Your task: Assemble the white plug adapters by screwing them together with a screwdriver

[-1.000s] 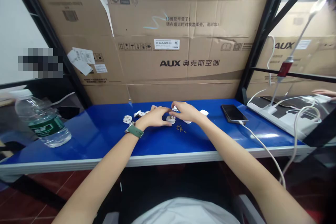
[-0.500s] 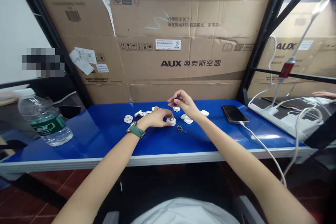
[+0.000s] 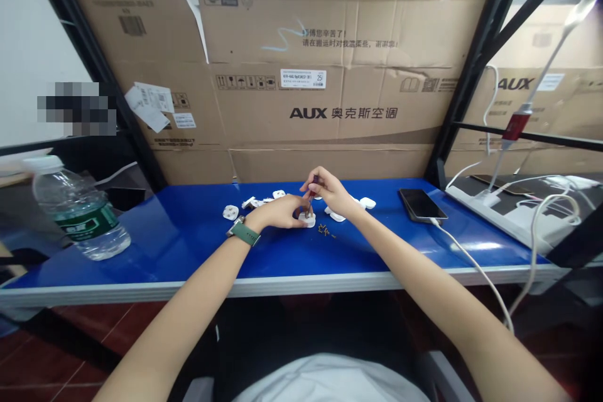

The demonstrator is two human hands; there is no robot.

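Pinching a small screwdriver (image 3: 309,200), the right hand (image 3: 332,196) has its fingers curled shut around the handle. It holds the tool almost straight up, with the tip down on a white plug part (image 3: 308,221). The left hand (image 3: 279,211) is closed round the left side of that same plug part and presses it flat on the blue tabletop (image 3: 188,245). The plug part sits in the middle of the tabletop, a bit toward the far side. A green watch (image 3: 243,233) is on the left wrist.

Just to the near right of the plug part lies a little bunch of dark screws (image 3: 325,232). More white plug pieces (image 3: 230,211) are scattered around the hands, some to the left and some to the right. Farther right a black phone (image 3: 423,204) lies flat, and a white cable (image 3: 471,262) runs from it over the near edge. A water bottle (image 3: 78,212) is well apart at the left end. A big brown cardboard box (image 3: 339,75) stands along the far edge. A white power strip (image 3: 499,213) lies at the far right, past a black post.
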